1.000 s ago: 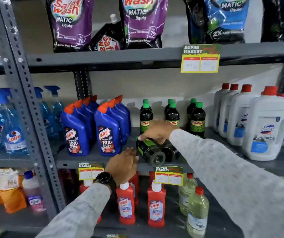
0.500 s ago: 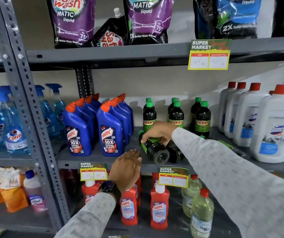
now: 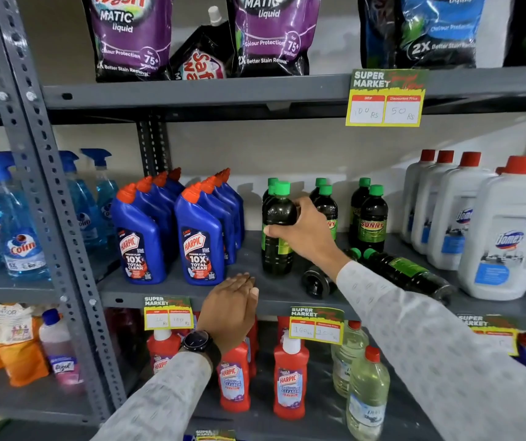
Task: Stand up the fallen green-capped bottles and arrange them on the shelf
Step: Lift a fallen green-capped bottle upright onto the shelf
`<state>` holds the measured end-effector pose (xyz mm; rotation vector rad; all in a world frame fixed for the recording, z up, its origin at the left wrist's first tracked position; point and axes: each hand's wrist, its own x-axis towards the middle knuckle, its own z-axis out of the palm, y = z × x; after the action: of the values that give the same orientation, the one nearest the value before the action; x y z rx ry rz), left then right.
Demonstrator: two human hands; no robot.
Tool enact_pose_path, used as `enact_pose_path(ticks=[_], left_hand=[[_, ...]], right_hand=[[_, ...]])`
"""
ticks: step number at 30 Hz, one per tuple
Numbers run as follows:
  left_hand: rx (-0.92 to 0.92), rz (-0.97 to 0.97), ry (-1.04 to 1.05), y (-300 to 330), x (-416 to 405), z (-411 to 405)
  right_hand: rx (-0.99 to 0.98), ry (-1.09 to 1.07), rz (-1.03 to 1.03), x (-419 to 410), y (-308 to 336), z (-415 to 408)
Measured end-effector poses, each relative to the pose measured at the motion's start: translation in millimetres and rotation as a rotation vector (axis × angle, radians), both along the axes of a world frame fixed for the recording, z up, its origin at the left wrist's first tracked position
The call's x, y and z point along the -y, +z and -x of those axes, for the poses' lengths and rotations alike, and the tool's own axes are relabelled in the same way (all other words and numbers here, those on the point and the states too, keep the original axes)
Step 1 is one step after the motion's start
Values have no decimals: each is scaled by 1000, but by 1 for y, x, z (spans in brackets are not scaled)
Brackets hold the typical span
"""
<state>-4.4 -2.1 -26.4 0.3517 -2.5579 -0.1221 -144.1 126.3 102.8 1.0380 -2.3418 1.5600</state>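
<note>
Clasping an upright green-capped bottle (image 3: pixel 278 230), the right grip (image 3: pixel 303 237) wraps its middle.

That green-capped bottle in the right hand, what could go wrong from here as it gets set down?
1. The right hand grips the green-capped bottle upright just ahead of a standing bottle; pushing back could topple that row.
2. The fallen bottles lie under the right sleeve; the forearm may roll them toward the shelf edge.
3. The left hand rests open, steadying nothing.
</note>
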Motion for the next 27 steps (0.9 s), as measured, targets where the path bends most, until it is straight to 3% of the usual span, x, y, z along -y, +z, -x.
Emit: enact_pose_path(ticks=[14, 20, 27], left_hand=[[-1, -12, 0, 0, 1, 0], [6, -12, 8, -1, 1, 1], [20, -6, 10, -1, 1, 2]], right_hand=[[50, 94, -115, 0, -17, 6], [360, 334, 31, -6, 11, 14], [202, 251, -67, -3, 12, 20]])
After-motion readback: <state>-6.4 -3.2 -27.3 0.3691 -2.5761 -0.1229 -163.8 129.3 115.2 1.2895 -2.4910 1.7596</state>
